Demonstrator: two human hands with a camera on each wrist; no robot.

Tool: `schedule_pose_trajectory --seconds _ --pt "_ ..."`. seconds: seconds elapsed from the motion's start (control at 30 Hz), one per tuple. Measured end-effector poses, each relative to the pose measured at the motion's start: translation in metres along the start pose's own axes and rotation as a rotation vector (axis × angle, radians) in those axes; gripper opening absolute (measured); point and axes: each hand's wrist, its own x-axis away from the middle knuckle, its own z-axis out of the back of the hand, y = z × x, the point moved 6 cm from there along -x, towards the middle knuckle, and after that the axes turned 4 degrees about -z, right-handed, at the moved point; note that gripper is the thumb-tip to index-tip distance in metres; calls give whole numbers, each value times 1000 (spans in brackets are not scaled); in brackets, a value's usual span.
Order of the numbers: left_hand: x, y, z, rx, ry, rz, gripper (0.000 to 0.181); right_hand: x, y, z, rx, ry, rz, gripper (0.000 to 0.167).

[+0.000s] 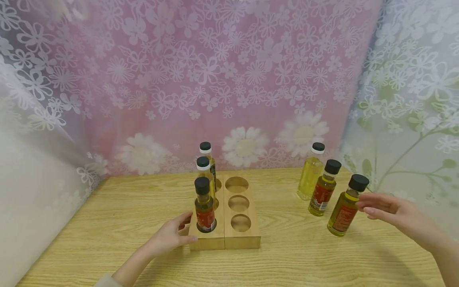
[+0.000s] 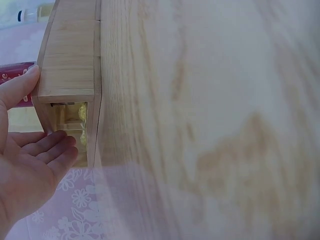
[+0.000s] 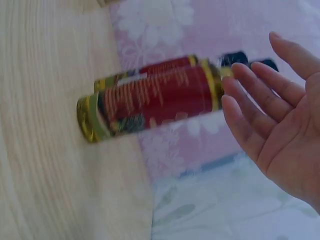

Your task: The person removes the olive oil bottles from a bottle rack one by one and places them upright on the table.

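Right hand [image 1: 401,213] hanging just right of the nearest red-label bottle [image 1: 346,213], which is standing on the tabletop [image 1: 287,255]. Bottle therefore lying to that hand's left, long axis upright, black cap rising above the fingertips. Fingers are reaching leftward across the axis, about neck height. Right hand clearly the nearer; left hand [image 1: 166,237] sitting well apart, on the far side of two wooden blocks.

Right hand is holding nothing, fingers extended and loosely spread; contact with the neck cannot be told. Left hand is resting at the left block [image 1: 206,244], thumb touching its front edge, fingers relaxed beside its open side, not clenched.

Count, bottles: six. Three are standing on the right in a slanting line: the nearest red-label one, a second red-label bottle [image 1: 322,193] just behind, then a pale-oil bottle [image 1: 310,175] with white collar. Three more are standing in a row at the left block: a front red-label bottle [image 1: 205,211] set in its hole, then a middle bottle [image 1: 203,166] and a rear bottle [image 1: 205,148], both white-collared. Blocks: two, side by side; the right block [image 1: 242,242] is showing three round holes.
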Motion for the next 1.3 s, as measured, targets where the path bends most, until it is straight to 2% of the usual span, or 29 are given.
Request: schedule_pose_trajectory --seconds 0.27,0.7,0.83,1.3 --pt "1 0 0 3 -6 4 85 -23 -43 -28 -18 -83 65 30" --pt "-1 0 -1 -15 -7 -3 86 -79 -88 -74 -47 -113 133 37" --pt "-2 -1 -1 -14 -8 -2 87 -95 -98 -85 -54 -128 170 38" --pt "-2 -1 1 -32 -22 -3 88 -152 -116 -118 -145 -92 148 44"
